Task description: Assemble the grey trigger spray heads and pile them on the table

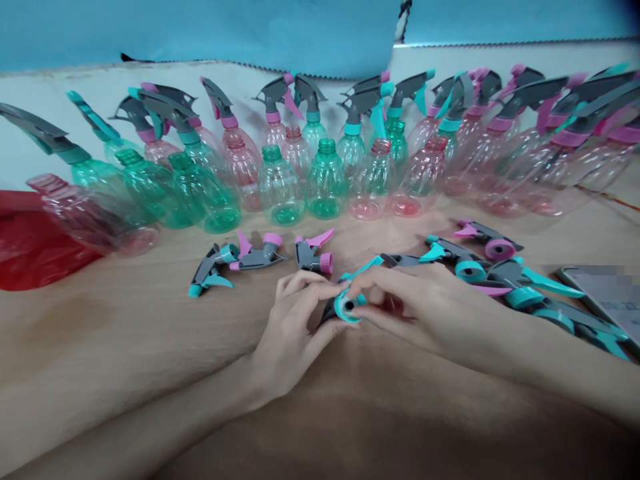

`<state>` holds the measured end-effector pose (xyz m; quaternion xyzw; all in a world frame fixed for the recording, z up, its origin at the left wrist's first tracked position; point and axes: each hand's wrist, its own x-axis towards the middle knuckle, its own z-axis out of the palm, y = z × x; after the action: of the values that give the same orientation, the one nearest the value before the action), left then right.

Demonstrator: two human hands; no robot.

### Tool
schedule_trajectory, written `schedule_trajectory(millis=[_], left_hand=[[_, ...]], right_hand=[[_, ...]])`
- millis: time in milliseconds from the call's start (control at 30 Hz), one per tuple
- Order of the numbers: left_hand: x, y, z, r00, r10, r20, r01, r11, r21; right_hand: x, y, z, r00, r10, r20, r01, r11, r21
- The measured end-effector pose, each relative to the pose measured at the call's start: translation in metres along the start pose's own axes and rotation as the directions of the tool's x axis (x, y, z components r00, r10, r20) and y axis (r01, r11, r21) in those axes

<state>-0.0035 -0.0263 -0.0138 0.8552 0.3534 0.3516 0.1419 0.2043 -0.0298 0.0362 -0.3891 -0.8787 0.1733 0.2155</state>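
Note:
Low over the tabletop, my left hand [290, 337] is closed around a grey and teal trigger spray head [341, 309]. Its round teal collar faces up towards me, with a dark hole in the middle. My right hand [430, 300] pinches at the collar's rim with thumb and fingertips. Whether those fingertips also hold some small part cannot be made out. Left of the hands lie a teal-capped spray head [209, 270] and two pink-capped ones, a nearer spray head [313, 257] and another spray head [260, 253]. Several more loose spray heads [523, 297] lie right of my right hand.
Behind the hands stand several clear green bottles [326, 187] and pink bottles [373, 183], some open, some with sprayers fitted. A red plastic bag [35, 247] lies at the left. A phone [605, 293] rests at the right. A white wall [30, 100] with blue sheeting [200, 30] backs the table.

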Motion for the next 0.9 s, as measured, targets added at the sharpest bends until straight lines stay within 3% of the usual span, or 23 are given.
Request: schedule_trajectory(millis=[333, 767, 900], left_hand=[[0.001, 0.000, -0.001, 0.999, 0.034, 0.032, -0.033, 0.998, -0.049], [0.002, 0.004, 0.000, 0.991, 0.094, 0.098, -0.086, 0.993, -0.084], [0.002, 0.000, -0.001, 0.996, 0.035, 0.079, -0.026, 0.993, -0.116]], right_hand=[[0.002, 0.001, -0.002, 0.996, -0.009, 0.088, 0.006, 0.999, 0.034], [0.002, 0.004, -0.019, 0.943, 0.063, 0.327, -0.080, 0.996, 0.036], [-0.002, 0.005, -0.028, 0.924, 0.052, 0.380, -0.073, 0.997, 0.039]])
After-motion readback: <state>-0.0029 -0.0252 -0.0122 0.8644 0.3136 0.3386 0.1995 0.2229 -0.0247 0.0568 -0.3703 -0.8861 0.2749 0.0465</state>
